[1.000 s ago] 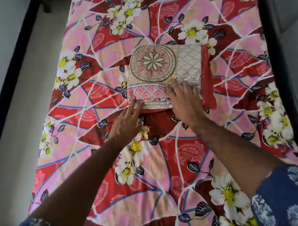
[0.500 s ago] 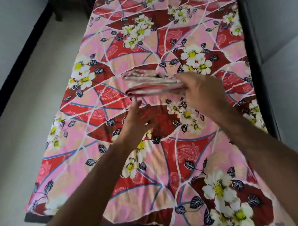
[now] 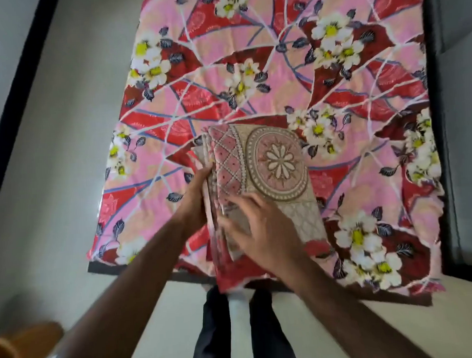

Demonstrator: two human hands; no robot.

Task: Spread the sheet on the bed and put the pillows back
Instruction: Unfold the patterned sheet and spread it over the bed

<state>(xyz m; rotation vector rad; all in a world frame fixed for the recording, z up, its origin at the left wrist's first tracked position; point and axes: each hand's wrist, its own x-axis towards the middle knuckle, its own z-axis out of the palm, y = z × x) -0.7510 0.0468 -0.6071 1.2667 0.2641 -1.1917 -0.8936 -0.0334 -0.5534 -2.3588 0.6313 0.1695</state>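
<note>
A folded sheet [image 3: 267, 177] is seen in the middle of the frame, held up over the near end of the bed [image 3: 252, 78]. It is beige and pink, with a big round flower shape on its top side and a red edge hanging down at the bottom. The left hand [image 3: 195, 197] is placed at the left side of the folded sheet, with its fingers curled around the stacked edges. The right hand [image 3: 258, 226] is laid on top of the lower part of the sheet, with its fingers spread and bent a little over the cloth; the thumb is hidden, so how tightly it grips cannot be told. The bed is covered by a pink and red cloth with white and yellow flowers, and it fills the upper and right parts of the frame. A pale floor [image 3: 65, 132] is seen at the left. Dark trouser legs [image 3: 236, 333] are seen at the bottom middle. A brown thing [image 3: 20, 348], too blurred to tell, is at the lower left corner.
</note>
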